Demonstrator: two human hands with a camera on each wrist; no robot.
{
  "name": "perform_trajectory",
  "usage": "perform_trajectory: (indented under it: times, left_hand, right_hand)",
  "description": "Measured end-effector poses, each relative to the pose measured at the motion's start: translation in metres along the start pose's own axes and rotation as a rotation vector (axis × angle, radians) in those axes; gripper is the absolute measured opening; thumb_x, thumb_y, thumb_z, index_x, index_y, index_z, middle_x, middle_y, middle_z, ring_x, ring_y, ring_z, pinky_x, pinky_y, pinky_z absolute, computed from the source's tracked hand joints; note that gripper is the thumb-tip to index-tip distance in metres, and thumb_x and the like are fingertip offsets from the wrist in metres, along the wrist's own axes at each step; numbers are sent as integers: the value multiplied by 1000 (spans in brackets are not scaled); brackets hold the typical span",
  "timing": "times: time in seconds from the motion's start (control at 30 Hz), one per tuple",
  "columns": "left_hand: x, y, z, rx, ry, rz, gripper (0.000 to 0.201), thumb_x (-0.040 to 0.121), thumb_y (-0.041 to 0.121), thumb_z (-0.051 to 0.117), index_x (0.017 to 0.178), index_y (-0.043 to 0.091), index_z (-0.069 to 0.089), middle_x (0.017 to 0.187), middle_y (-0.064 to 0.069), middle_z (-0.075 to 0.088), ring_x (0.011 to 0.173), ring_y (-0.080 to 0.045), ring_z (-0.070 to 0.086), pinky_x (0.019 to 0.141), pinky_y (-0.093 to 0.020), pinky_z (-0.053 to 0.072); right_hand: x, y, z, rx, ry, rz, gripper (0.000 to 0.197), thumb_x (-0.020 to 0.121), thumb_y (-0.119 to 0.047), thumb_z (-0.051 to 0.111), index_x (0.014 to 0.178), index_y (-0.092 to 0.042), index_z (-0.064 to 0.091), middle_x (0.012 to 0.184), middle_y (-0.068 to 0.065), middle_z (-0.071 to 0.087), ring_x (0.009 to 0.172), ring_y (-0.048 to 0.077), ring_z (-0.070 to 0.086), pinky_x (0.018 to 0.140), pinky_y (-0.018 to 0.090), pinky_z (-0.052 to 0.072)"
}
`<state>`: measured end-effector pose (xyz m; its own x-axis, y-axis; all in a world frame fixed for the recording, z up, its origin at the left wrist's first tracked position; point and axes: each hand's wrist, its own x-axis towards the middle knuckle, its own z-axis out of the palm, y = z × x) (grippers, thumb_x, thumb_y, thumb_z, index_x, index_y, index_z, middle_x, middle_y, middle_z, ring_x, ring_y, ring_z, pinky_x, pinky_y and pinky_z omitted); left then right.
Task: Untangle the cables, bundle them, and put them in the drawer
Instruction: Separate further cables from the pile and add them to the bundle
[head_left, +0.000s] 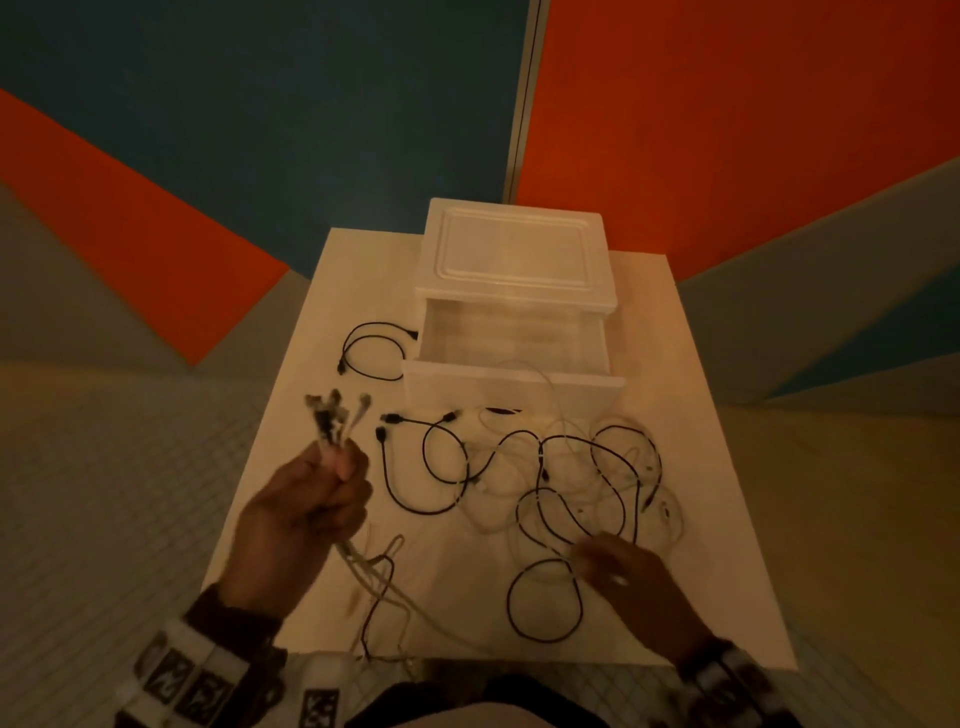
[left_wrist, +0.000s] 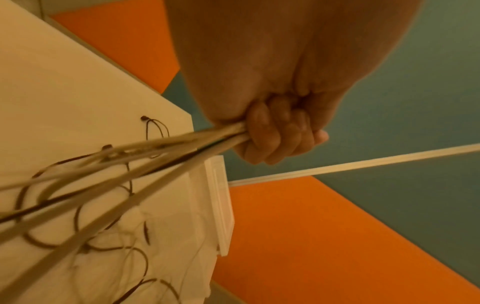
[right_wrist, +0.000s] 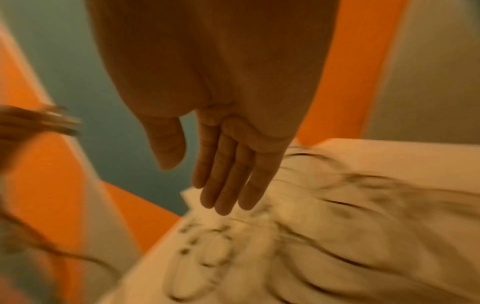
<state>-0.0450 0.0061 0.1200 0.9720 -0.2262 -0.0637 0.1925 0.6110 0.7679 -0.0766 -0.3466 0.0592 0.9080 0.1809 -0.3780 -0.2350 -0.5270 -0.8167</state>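
Observation:
My left hand (head_left: 332, 488) is raised over the table's left edge and grips a bunch of white and black cables (head_left: 332, 415), plug ends sticking up; in the left wrist view my left hand (left_wrist: 272, 135) is curled round the cables (left_wrist: 155, 156), which trail down to the table. A tangle of black and white cables (head_left: 561, 483) lies spread in front of the open drawer (head_left: 511, 343) of a white plastic drawer unit (head_left: 514, 254). My right hand (head_left: 608, 561) hovers low over the tangle's near side; the right wrist view shows that right hand (right_wrist: 221, 185) with straight fingers holding nothing.
A separate black cable (head_left: 371, 353) lies coiled to the left of the drawer. The white table (head_left: 701, 519) is small, with edges close on every side. Orange, blue and grey wall panels stand behind it.

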Motion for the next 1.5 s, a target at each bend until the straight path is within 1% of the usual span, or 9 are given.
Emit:
perform_trajectory:
  times: [0.1,0.2,0.33,0.53,0.63,0.77,0.87,1.13,1.5]
  left_hand:
    - [1,-20,11,84,55,-10,30,82,36,70,82,11,53,65,1,31,50,-9,19,45,-23,20]
    - [1,-28,13,169,170,-16,20,91,28,50,81,12,55,63,-1,30,49,-10,23,45,-23,24]
    - [-1,-17,-2,123,240,29,20,96,23,41,81,15,53,68,1,34,52,-8,23,47,-25,20]
    - [-11,-9,-20,80,346,70,27,99,19,35,80,16,53,70,1,34,55,-11,16,47,-24,18]
    - [-16,-8,-31,63,389,48,28,100,20,34,80,15,53,69,2,34,55,-10,15,46,-22,18]
    - [-14,-18,-42,116,418,-11,23,97,25,42,80,15,54,68,0,27,50,-7,19,43,-20,19]
    - [-8,-21,-43,113,443,-64,22,95,24,42,81,9,51,67,-3,24,49,-8,19,43,-21,18]
    - [17,-25,-44,204,446,-106,24,93,29,43,88,6,46,65,-3,23,51,-11,17,45,-24,17]
    - [58,-47,-26,201,508,-131,25,102,21,40,106,4,58,67,2,39,56,-10,27,52,-25,23]
  right_hand:
    - [40,-79,58,11,-294,-296,43,88,-43,65,127,-29,55,123,-26,60,118,-5,54,102,22,43]
    - [60,-119,118,52,-485,-377,48,92,-28,64,133,-25,41,117,-15,58,106,-4,55,93,23,44]
    - [64,-114,161,-45,-559,-372,23,102,-32,39,119,-17,39,88,9,57,71,21,54,72,43,46]
    - [79,-82,166,58,-758,-171,59,91,-64,37,106,-8,50,86,1,48,77,6,48,79,26,40]
    - [114,-77,158,292,-554,-67,34,97,-43,38,104,-17,59,97,-1,52,82,-3,52,78,14,41]
    - [198,-82,162,-347,26,-247,20,91,-17,54,110,-12,58,114,5,56,104,16,56,91,29,46]
    - [243,-89,173,-734,5,-236,45,89,-10,50,133,-5,44,137,14,46,127,28,43,109,36,36]
    - [266,-85,184,-1073,15,-196,26,98,-14,38,120,-9,51,125,12,55,119,31,49,100,49,37]
    - [168,-143,139,82,142,-193,22,96,-8,45,76,-14,52,76,-2,61,63,1,47,58,9,35]
